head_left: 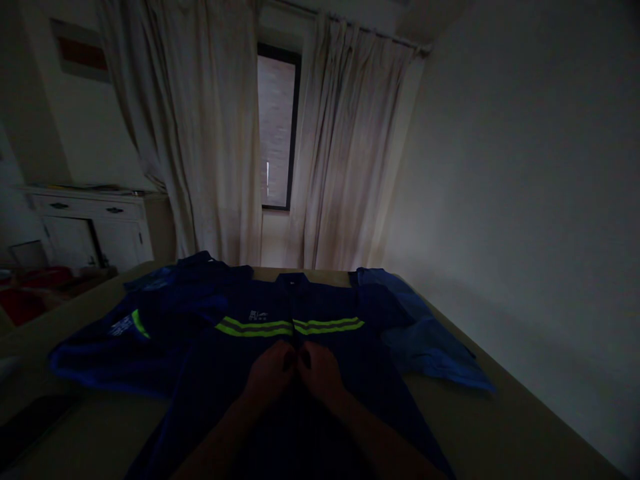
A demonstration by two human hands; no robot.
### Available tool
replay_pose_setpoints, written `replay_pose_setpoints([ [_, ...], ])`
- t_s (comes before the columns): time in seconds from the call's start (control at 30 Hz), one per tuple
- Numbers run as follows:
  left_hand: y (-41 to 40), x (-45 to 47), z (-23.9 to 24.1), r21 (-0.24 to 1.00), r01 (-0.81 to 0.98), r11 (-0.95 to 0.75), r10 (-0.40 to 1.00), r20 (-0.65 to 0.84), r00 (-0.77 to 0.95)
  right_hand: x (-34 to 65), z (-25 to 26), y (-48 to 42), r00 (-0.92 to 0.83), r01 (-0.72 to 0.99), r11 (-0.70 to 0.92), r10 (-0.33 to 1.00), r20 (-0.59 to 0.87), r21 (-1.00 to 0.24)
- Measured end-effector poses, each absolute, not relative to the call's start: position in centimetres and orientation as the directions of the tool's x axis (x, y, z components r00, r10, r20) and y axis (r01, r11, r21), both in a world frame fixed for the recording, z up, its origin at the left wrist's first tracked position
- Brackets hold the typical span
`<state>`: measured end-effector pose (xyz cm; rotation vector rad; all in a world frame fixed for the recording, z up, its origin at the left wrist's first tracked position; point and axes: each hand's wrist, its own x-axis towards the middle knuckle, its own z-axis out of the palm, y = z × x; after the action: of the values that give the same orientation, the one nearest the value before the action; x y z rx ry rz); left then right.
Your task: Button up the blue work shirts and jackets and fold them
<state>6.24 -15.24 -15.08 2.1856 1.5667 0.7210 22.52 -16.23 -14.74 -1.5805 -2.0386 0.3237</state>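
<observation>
A dark blue work jacket (240,353) with yellow-green reflective stripes lies spread flat on the table (500,427), collar toward the window. My left hand (270,375) and my right hand (320,375) rest side by side on the jacket's front opening, just below the stripes. Both hands have their fingers curled and pinched at the front edges of the jacket. The room is dim, so the fingertips are hard to make out.
A lighter blue garment (430,333) lies on the table to the right of the jacket. A white cabinet (95,227) stands at the left wall, with red things (35,287) below it. Curtains (340,153) frame a narrow window (276,127). A dark flat object (30,420) lies at near left.
</observation>
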Motion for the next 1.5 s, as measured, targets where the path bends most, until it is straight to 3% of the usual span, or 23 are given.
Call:
replay_pose_setpoints([
  [0.43,-15.1,6.1,-15.3,0.531,0.772,-0.349,0.937,0.179,0.301,23.4,-15.6,-15.3,-0.187,0.687,0.329,0.942,0.28,-0.648],
  [1.27,-15.6,6.1,-14.6,0.535,0.762,-0.364,0.931,0.175,0.321,23.3,-15.4,-15.3,-0.199,0.692,0.342,0.937,0.287,-0.636],
  [1.5,-14.9,6.2,-15.1,0.604,0.731,-0.318,0.946,0.148,0.29,23.6,-16.5,-14.9,-0.225,0.671,0.396,0.914,0.337,-0.627],
])
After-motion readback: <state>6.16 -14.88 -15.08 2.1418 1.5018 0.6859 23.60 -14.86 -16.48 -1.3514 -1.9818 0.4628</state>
